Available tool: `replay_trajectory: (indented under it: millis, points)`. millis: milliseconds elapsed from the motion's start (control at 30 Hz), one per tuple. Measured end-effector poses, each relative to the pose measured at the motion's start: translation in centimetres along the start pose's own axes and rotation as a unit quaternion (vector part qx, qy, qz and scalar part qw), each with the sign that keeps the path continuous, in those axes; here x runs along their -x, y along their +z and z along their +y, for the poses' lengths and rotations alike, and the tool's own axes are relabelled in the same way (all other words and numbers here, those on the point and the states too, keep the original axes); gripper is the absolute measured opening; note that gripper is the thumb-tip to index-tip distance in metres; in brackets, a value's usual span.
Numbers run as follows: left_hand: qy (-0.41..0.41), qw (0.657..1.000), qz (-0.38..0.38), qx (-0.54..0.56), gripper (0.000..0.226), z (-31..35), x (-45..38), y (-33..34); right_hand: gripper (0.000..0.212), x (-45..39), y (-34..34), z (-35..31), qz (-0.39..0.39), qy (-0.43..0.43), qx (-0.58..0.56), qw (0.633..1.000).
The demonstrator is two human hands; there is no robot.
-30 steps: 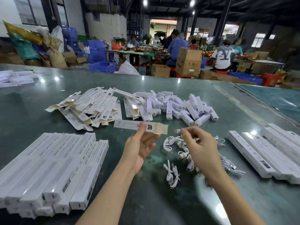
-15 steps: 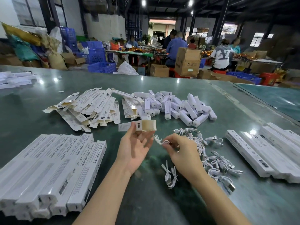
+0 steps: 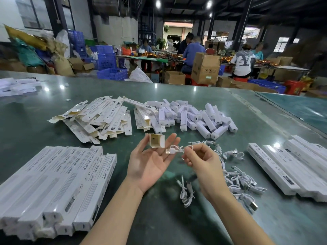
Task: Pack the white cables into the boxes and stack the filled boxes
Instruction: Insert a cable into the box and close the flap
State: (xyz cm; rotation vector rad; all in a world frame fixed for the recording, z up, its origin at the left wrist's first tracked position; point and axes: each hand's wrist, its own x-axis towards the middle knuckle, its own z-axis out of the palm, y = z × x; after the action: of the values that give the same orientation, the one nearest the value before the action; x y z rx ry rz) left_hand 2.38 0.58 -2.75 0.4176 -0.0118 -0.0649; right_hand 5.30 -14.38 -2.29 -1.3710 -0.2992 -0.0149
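A: Nearest us, what are the hands doing?

B: The right hand (image 3: 201, 167) pinches a coiled white cable (image 3: 174, 149), plug pointing left. The left hand (image 3: 150, 160), palm up, holds a small box (image 3: 156, 140) with thumb and fingertips, open mouth towards us.

A: So the step?

B: Loading, I'd judge. Next, line the plug up with that mouth and slide it in.

A: Beyond?

B: Loose cables (image 3: 235, 175) on the worktop (image 3: 194, 218), then flat cartons (image 3: 99, 117) and small white boxes (image 3: 192, 115).
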Motion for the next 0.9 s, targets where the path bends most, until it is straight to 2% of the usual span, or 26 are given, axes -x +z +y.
replay_trajectory:
  millis: [100,167,300,400,467,633,733,833,900]
  points:
    - [-0.019,0.999,-0.012,-0.032,0.048,-0.6,0.0,0.2,0.015,-0.4,-0.4,0.4,0.058,-0.015,0.013,0.998]
    - [-0.038,0.998,-0.017,-0.047,0.045,-1.0,0.0,0.5,0.019,-0.6,-0.8,0.7,0.096,-0.039,0.048,0.993]
    - [-0.06,0.996,-0.019,-0.055,0.047,-1.2,-0.1,0.8,0.022,-0.6,-1.2,1.0,0.122,-0.074,0.114,0.983]
    - [-0.053,0.998,-0.012,-0.035,0.05,-0.9,-0.1,0.6,0.014,-0.4,-1.2,0.8,0.096,-0.094,0.133,0.982]
    - [-0.044,0.999,-0.002,-0.018,0.05,-0.7,-0.1,0.4,0.018,-0.4,-1.3,0.5,0.064,-0.114,0.135,0.982]
    - [-0.029,0.999,0.003,0.041,0.027,0.0,-0.2,0.0,0.013,-0.4,-1.5,0.1,0.017,-0.159,0.191,0.968]
    - [-0.015,0.998,0.005,0.059,0.022,0.4,-0.3,-0.1,0.024,-0.3,-1.4,0.1,-0.017,-0.177,0.233,0.956]
    - [-0.006,0.998,0.017,0.063,0.019,0.6,-0.4,-0.1,0.034,-0.2,-1.1,0.3,-0.016,-0.181,0.29,0.94]
    - [-0.003,0.998,0.02,0.065,0.018,0.7,-0.4,0.0,0.023,-0.2,-1.1,0.6,-0.01,-0.184,0.335,0.924]
